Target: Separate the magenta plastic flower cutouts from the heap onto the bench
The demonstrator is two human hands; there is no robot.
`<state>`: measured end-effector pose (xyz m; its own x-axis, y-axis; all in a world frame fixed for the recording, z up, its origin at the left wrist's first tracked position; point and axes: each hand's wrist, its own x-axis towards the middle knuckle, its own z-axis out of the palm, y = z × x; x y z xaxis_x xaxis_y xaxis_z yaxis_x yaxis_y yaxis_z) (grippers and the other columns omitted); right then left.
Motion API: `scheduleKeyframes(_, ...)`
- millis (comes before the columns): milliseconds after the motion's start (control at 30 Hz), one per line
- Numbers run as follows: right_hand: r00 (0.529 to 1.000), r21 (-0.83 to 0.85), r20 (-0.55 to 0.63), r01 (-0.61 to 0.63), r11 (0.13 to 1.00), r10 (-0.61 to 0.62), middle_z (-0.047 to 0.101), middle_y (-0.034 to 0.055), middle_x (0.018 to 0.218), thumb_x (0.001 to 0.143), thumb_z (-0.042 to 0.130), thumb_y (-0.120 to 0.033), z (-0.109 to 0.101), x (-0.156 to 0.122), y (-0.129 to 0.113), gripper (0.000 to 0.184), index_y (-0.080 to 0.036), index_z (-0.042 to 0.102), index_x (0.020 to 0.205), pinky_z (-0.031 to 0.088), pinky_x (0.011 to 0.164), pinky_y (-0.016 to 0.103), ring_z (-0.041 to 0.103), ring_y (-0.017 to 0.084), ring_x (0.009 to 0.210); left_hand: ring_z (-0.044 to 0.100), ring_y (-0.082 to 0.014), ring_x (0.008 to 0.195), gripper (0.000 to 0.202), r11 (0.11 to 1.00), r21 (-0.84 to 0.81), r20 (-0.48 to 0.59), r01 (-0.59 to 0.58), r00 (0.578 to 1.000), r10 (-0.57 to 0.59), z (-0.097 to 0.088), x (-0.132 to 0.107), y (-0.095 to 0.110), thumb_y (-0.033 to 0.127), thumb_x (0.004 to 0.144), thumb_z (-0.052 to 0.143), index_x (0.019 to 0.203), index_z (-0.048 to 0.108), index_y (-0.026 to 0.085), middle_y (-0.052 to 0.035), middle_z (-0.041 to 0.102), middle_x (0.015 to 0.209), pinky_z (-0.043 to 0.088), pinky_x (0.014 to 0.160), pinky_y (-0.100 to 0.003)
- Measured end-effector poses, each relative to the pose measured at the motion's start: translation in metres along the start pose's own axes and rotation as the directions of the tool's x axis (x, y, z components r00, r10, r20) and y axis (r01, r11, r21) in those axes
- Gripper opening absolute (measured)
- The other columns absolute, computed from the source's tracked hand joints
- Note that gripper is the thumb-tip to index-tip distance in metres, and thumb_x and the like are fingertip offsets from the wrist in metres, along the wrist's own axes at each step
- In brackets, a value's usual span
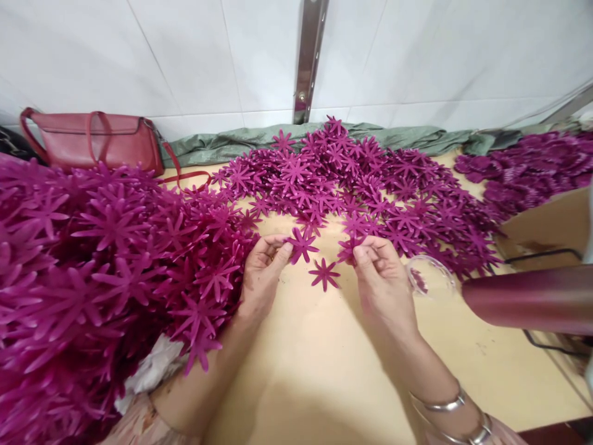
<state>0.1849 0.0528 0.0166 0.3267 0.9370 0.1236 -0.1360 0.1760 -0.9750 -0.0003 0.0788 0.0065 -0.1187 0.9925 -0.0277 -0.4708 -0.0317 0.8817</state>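
My left hand pinches a magenta petal piece, shaped like a many-pointed star, between thumb and forefinger. Opposite it, my right hand grips another star-shaped petal piece, partly hidden by the thumb. A single loose petal piece lies between and slightly below both hands. Just beyond the fingers spreads a heap of the same petal pieces. A much larger pile rises beside my left hand and forearm.
A red handbag stands against the tiled wall at the back left. Right of my right hand are a clear round ring and a dark pink cylinder. Darker petals lie at the far right. White crumpled material sits by my left forearm.
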Motion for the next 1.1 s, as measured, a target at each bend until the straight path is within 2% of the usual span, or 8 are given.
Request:
scheduleKeyframes(100, 0.988, 0.184, 0.015, -0.151, 0.971, 0.151, 0.072, 0.0032, 0.101, 0.092, 0.073, -0.051, 0.002, 0.002, -0.002, 0.029, -0.027, 0.069, 0.105, 0.058, 0.086, 0.036, 0.069, 0.018, 0.089, 0.064, -0.0082, 0.078, 0.037, 1.000, -0.009, -0.016, -0.025, 1.000, 0.025, -0.001, 0.001, 0.000, 0.039, 0.074, 0.092, 0.098, 0.071, 0.021, 0.0019, 0.071, 0.089, 0.051, 0.072, -0.019)
scheduleKeyframes(200, 0.973, 0.235, 0.055, -0.232, 0.944, 0.225, 0.075, 0.0054, 0.104, 0.095, 0.064, -0.063, 0.004, 0.001, -0.005, 0.039, -0.026, 0.071, 0.105, 0.060, 0.086, 0.038, 0.070, 0.020, 0.090, 0.064, -0.0068, 0.077, 0.042, 0.999, -0.029, -0.023, -0.017, 1.000, 0.017, -0.001, 0.001, -0.001, 0.040, 0.073, 0.093, 0.104, 0.070, 0.023, 0.0031, 0.070, 0.090, 0.050, 0.070, -0.017)
scheduleKeyframes(300, 0.984, 0.114, 0.077, -0.169, 0.979, 0.161, 0.075, 0.0016, 0.099, 0.087, 0.081, -0.047, 0.003, -0.001, -0.005, 0.028, -0.027, 0.073, 0.103, 0.055, 0.086, 0.031, 0.068, 0.017, 0.090, 0.065, -0.0076, 0.077, 0.044, 0.999, -0.041, -0.033, -0.002, 0.999, 0.000, -0.001, 0.001, -0.001, 0.040, 0.073, 0.093, 0.105, 0.069, 0.022, 0.0023, 0.072, 0.092, 0.051, 0.069, -0.017)
scheduleKeyframes(400, 0.992, 0.005, 0.072, -0.102, 0.995, 0.101, 0.072, -0.0014, 0.088, 0.084, 0.085, -0.038, 0.000, -0.002, -0.001, 0.021, -0.026, 0.075, 0.097, 0.051, 0.080, 0.025, 0.064, 0.014, 0.082, 0.065, -0.0084, 0.077, 0.044, 0.999, -0.049, -0.045, 0.006, 0.999, -0.008, 0.000, 0.001, -0.001, 0.040, 0.071, 0.094, 0.103, 0.069, 0.021, 0.0013, 0.072, 0.092, 0.051, 0.069, -0.018)
scheduleKeyframes(533, 0.992, -0.029, 0.072, -0.106, 0.994, 0.108, 0.068, -0.0028, 0.080, 0.079, 0.088, -0.038, 0.000, -0.002, 0.000, 0.022, -0.024, 0.072, 0.084, 0.049, 0.074, 0.026, 0.060, 0.013, 0.075, 0.066, -0.0085, 0.080, 0.041, 0.998, -0.063, -0.046, 0.017, 0.999, -0.019, 0.000, 0.000, 0.000, 0.037, 0.072, 0.093, 0.102, 0.070, 0.021, 0.0010, 0.073, 0.095, 0.050, 0.070, -0.018)
scheduleKeyframes(700, 0.984, -0.096, 0.106, -0.136, 0.986, 0.146, 0.071, -0.0015, 0.083, 0.080, 0.086, -0.043, 0.003, -0.003, -0.004, 0.026, -0.024, 0.075, 0.096, 0.048, 0.070, 0.027, 0.060, 0.013, 0.072, 0.064, -0.0075, 0.081, 0.039, 0.997, -0.075, -0.041, 0.014, 0.999, -0.017, 0.000, 0.000, -0.001, 0.034, 0.072, 0.093, 0.101, 0.071, 0.021, 0.0010, 0.073, 0.095, 0.049, 0.070, -0.016)
scheduleKeyframes(867, 0.982, -0.165, 0.144, -0.097, 0.982, 0.121, 0.059, -0.0042, 0.066, 0.085, 0.081, -0.047, 0.005, -0.006, -0.008, 0.026, -0.022, 0.071, 0.083, 0.037, 0.055, 0.025, 0.046, 0.011, 0.056, 0.065, -0.0083, 0.080, 0.040, 0.997, -0.077, -0.042, 0.003, 0.999, -0.007, 0.000, 0.001, -0.001, 0.035, 0.071, 0.093, 0.100, 0.071, 0.021, 0.0014, 0.072, 0.092, 0.050, 0.071, -0.018)
scheduleKeyframes(1100, 0.982, -0.166, 0.172, -0.054, 0.985, 0.083, 0.054, -0.0028, 0.071, 0.091, 0.074, -0.051, 0.006, -0.007, -0.010, 0.032, -0.023, 0.064, 0.080, 0.042, 0.062, 0.026, 0.047, 0.013, 0.067, 0.067, -0.0096, 0.086, 0.040, 0.996, -0.088, -0.047, -0.009, 0.999, 0.005, -0.001, 0.003, -0.001, 0.036, 0.071, 0.094, 0.100, 0.071, 0.021, 0.0005, 0.074, 0.096, 0.052, 0.079, -0.020)
